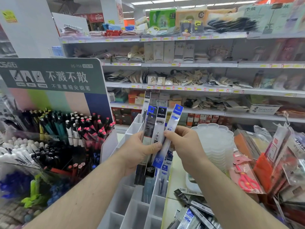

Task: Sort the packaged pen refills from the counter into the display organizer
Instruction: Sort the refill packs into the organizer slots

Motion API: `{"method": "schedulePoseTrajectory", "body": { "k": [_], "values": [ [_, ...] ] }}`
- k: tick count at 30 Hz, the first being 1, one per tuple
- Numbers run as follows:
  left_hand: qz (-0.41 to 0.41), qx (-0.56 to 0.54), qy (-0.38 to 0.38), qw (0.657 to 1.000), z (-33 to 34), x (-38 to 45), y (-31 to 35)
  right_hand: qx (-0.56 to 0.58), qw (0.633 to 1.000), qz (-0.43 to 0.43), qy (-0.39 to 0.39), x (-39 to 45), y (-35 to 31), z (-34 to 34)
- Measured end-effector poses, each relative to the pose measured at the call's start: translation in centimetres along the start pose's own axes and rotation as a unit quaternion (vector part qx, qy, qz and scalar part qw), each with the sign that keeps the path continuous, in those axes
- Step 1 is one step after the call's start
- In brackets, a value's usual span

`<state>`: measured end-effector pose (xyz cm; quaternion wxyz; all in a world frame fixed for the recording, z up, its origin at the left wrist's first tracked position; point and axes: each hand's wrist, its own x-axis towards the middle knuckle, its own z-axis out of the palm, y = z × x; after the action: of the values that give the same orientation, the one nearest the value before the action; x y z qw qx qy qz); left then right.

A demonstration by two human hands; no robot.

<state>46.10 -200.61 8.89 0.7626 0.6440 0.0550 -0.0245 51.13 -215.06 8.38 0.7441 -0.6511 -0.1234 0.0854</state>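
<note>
Left hand (pixel 140 151) fingers clamped on refill packs (pixel 151 129), right hand (pixel 184 146) pinching one, above organizer (pixel 132 207)

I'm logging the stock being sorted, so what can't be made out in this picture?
Head view only:
- Lower ends of the fanned refill packs: hidden behind the left hand and right hand.
- Small print on those packs: too small and blurred.
- Loose refill pile on the counter: cut off by the bottom edge.
- Organizer near compartments: cut off by the bottom edge.
</note>
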Motion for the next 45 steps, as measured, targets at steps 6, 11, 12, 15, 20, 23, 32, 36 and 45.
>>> {"method": "schedulePoseTrajectory", "body": {
  "k": [6, 11, 12, 15, 20, 23, 32, 36, 45],
  "values": [
    [-0.026, 0.014, 0.024, 0.999, -0.3, 0.3, -0.1, 0.100, 0.992, 0.044, 0.062, 0.2, -0.3, -0.8],
    [-0.032, 0.025, 0.025, 0.999, -0.2, 0.3, -0.2, 0.035, 0.996, 0.072, 0.029, -0.1, 0.3, 0.3],
    [-0.032, 0.024, 0.024, 0.999, -0.1, 0.3, -0.1, 0.020, 0.997, 0.070, 0.019, -0.1, 0.4, 0.5],
    [-0.033, 0.030, 0.026, 0.999, -0.1, 0.2, -0.1, 0.021, 0.996, 0.081, 0.010, -0.2, 0.6, 0.7],
    [-0.034, 0.038, 0.043, 0.998, -0.3, 0.6, -0.3, 0.071, 0.990, 0.116, 0.047, 0.0, 0.3, 0.3],
    [-0.040, 0.050, 0.052, 0.997, -0.3, 0.7, -0.4, 0.089, 0.987, 0.122, 0.058, 0.0, 0.0, 0.1],
    [-0.050, 0.065, 0.038, 0.996, -0.2, 0.5, -0.4, 0.077, 0.989, 0.113, 0.050, 0.1, 0.5, 0.2],
    [-0.044, 0.061, 0.065, 0.995, -0.3, 0.8, -0.5, 0.124, 0.983, 0.127, 0.043, 0.2, 0.2, 0.6],
    [-0.032, 0.051, 0.087, 0.994, -0.6, 1.2, -0.9, 0.184, 0.973, 0.130, 0.054, -0.5, 0.2, 1.6]
  ]
}}
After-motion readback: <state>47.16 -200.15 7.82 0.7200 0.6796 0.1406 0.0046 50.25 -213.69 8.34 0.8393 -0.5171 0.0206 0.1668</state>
